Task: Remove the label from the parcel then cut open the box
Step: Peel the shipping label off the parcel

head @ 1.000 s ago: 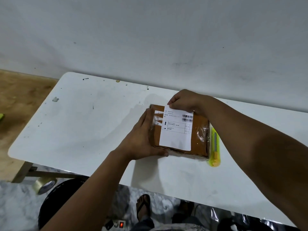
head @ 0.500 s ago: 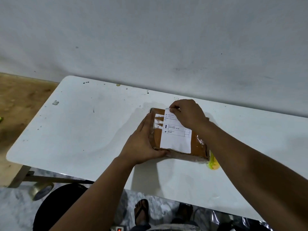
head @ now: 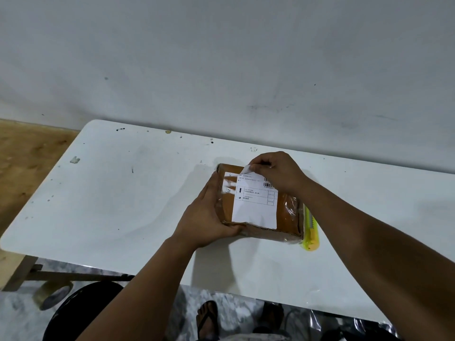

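A small brown cardboard parcel [head: 286, 215] wrapped in clear tape lies on the white table [head: 123, 205]. A white shipping label [head: 253, 207] covers its top. My right hand [head: 278, 171] pinches the label's far left corner, which is lifted and curled off the box. My left hand [head: 209, 215] presses against the parcel's left side, thumb along the near edge, holding it still. A yellow-green box cutter [head: 310, 232] lies on the table against the parcel's right side, partly hidden by it.
The table stands against a grey wall [head: 221, 57]. A roll of tape [head: 53, 295] lies on the floor beneath the table's left end, next to a black stool [head: 81, 313]. Sandalled feet [head: 208, 318] show below the near table edge.
My right hand shifted along the label's far edge and has peeled its corner up from the box. My left hand stayed on the parcel's left side.
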